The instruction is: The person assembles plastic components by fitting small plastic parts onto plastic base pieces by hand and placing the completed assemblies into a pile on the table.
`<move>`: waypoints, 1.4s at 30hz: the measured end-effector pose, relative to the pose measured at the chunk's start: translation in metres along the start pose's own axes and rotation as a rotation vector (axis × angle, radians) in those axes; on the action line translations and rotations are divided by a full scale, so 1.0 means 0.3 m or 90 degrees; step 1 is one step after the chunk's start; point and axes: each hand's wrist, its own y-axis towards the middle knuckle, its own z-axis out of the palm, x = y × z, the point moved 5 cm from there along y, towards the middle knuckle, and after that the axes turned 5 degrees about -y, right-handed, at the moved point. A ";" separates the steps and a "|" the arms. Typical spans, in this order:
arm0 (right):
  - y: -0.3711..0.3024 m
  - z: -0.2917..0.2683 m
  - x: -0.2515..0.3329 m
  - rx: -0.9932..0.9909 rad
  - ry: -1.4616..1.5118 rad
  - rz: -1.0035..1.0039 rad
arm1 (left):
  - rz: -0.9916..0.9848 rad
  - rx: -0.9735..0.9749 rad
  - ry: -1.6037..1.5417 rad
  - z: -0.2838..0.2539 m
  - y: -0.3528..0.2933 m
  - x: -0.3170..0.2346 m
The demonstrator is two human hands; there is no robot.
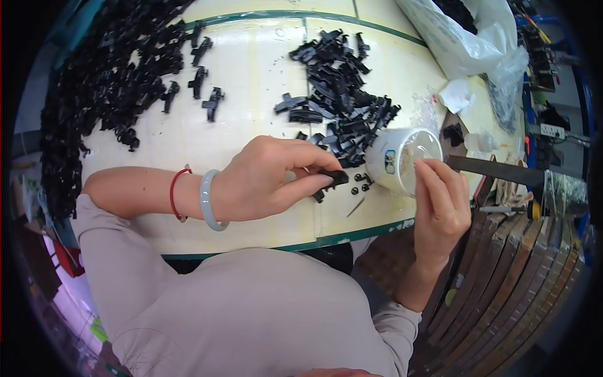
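My left hand (267,179), with a red cord and a pale bangle at its wrist, pinches a small black plastic part (340,178) between thumb and fingers. My right hand (443,210) is raised at the mouth of a white cup (380,164), its thumb and fingertips pressed together. Whatever they hold, if anything, is too small to make out. The cup is tilted, with its mouth towards the right. Several tiny black round pieces (360,183) and a thin metal pin (356,207) lie on the table between my hands.
Beyond my hands spreads a pile of black plastic parts (339,88). A larger heap of black clip-like pieces (119,75) covers the left side. A clear plastic bag (468,47) stands far right, near crumpled white tissue (457,95). A dark flat bar (496,169) juts in at right.
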 end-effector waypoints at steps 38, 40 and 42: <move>-0.019 0.070 0.193 -0.036 0.369 0.098 | -0.237 0.039 -0.451 0.016 -0.020 0.013; -0.013 0.089 0.184 -0.029 0.389 0.127 | -0.227 0.021 -0.421 -0.004 -0.005 0.007; -0.022 0.106 0.168 -0.066 0.460 0.168 | -0.218 0.023 -0.416 -0.008 0.002 0.000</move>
